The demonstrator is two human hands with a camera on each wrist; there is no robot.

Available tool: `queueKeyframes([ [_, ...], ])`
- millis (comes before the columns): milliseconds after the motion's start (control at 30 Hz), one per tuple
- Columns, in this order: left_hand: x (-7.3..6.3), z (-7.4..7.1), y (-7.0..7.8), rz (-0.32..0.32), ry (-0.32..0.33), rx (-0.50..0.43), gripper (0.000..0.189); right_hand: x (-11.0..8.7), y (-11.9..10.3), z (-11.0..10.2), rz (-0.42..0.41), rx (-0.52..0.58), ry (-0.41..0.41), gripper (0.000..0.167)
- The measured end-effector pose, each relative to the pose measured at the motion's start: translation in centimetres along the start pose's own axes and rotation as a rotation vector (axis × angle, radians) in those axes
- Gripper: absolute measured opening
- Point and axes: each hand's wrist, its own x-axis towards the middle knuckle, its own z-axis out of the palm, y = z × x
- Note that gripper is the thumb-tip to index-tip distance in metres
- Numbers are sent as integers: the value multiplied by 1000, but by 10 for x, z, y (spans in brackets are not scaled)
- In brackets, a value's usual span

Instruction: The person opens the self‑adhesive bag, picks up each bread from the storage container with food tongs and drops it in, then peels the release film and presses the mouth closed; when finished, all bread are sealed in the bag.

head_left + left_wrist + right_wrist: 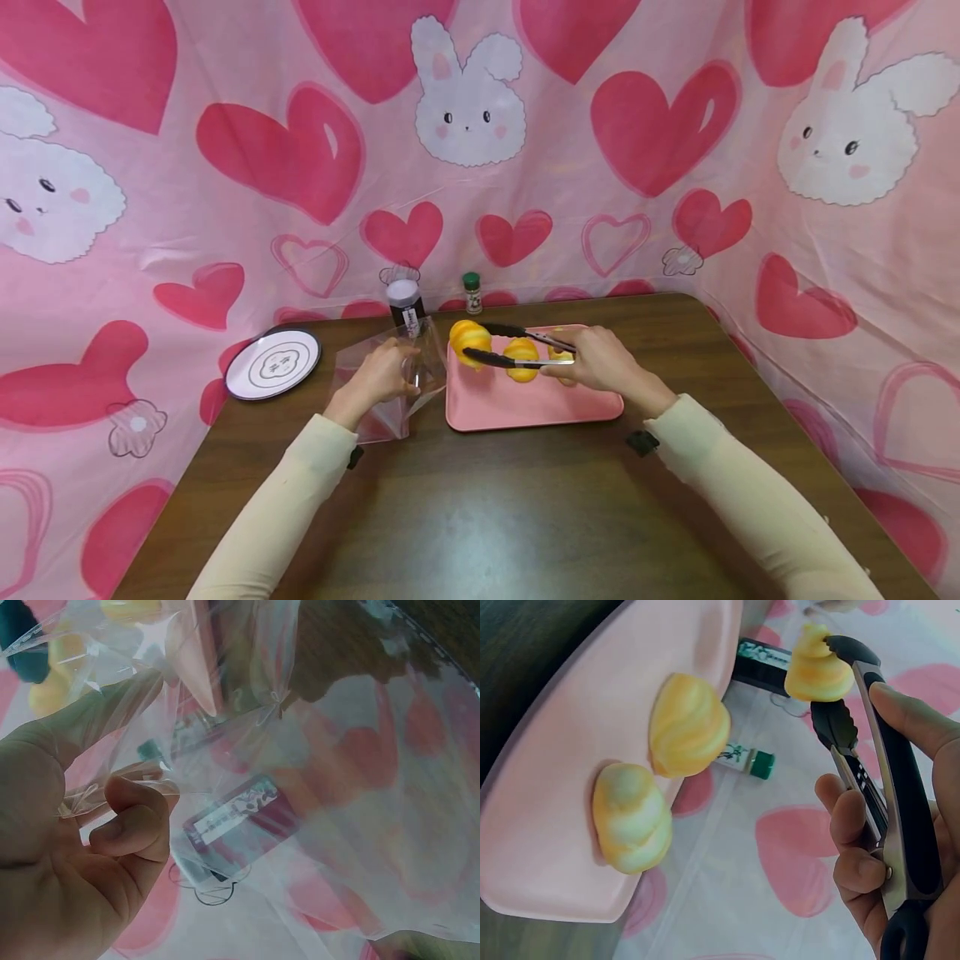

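My right hand (600, 358) grips a pair of tongs (907, 787) with black tips and metal arms. A yellow bread roll (817, 667) sits between the tips, raised over the left end of the pink tray (487, 410). Two more swirled rolls lie on that tray: one roll (690, 724) near its middle, the other roll (632, 817) farther right, partly covered by the tongs and hand in the head view. To the left, my left hand (381, 372) holds a clear plastic bag (384, 421) by its mouth, thumb and fingers curled at the film.
Behind the bag stands a dark jar (405, 302) with a pale lid. A small green-capped shaker (472, 293) is at the table's back edge. At the back left lies a white plate (247, 367) with a dark rim. A heart-patterned cloth hangs around the wooden table (465, 517).
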Motion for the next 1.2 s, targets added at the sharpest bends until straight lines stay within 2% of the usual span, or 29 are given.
queueKeyframes([
  [200, 2, 0, 2, -14, -38, -10, 68, -2, -7, -6, -12, 27, -14, 72],
  [433, 3, -1, 3, 20, -37, 20, 65, -3, -18, -13, -43, 72, -31, 72],
  [700, 5, -1, 3, 11, -56, 53, 57, -2, -27, -16, -166, 84, 25, 70],
  [800, 4, -1, 3, 15, -44, 60, 54, -1, -31, -14, -196, 68, 31, 69],
  [1000, 1, -3, 5, 23, -6, 49, 54, 1, -36, -11, -194, -17, 18, 62],
  [1200, -1, -6, 7, 29, 5, 24, 65, 1, -37, -11, -173, -64, -11, 64],
])
